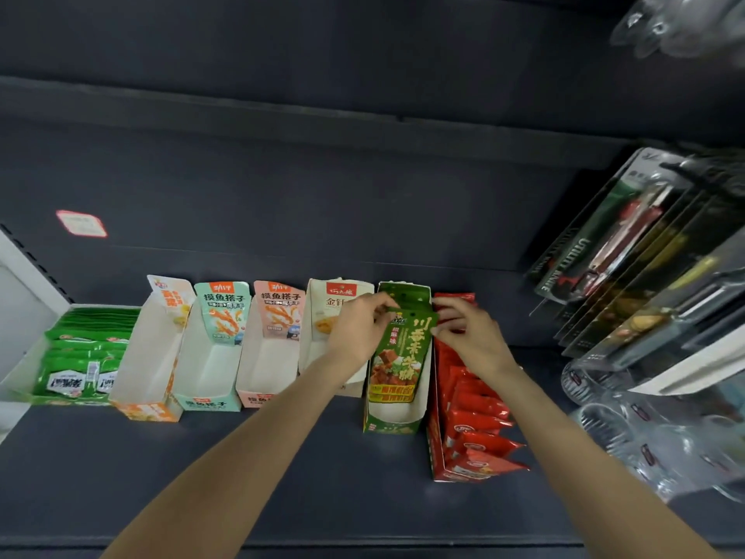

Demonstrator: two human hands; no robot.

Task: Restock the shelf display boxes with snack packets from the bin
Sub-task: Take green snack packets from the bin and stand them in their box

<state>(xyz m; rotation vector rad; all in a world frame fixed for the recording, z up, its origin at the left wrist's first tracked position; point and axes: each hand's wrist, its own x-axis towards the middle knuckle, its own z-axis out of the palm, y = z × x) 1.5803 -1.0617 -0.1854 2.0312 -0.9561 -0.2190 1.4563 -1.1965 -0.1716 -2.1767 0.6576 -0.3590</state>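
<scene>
- Seven display boxes stand in a row on the dark shelf (pixel 282 478), open tops facing the camera, back panels toward the rear wall.
- L to R: green tray (pixel 24 381) full of green-white packets; orange box (pixel 147 381), inside white, no packets seen; teal box (pixel 209 377), same; pink box (pixel 264 373), same; cream box (pixel 322 324), partly behind the left forearm; green box (pixel 397 417); red box (pixel 437 449) w/ red packets (pixel 479 433) stacked front to back, front ones poking over the right edge.
- Right of the shelf: hanging blister packs (pixel 629 256) of tools, one marked utility knife; clear plastic pieces below them, blurred.
- Both forearms reach up from the bottom edge and meet over the green box.
- Green packet (pixel 399 357) sits upright-ish in the green box, face to camera, tilted a bit right, bottom edge down near the box's low front lip, top near the box's back panel.
- Left hand (pixel 356 330) is at the packet's top-left corner, thumb + fingers curled and pinching that edge; hand overlaps the cream box next door.
- Right hand (pixel 469 334) is at the packet's top-right edge, fingers curled and gripping it there; palm lies over the rear of the red box.
- So packet is btwn the two hands, hanging below the fingertips, most of its face uncovered.
- Red-white sticker (pixel 82 223) on the rear wall, upper left; text unreadable.
</scene>
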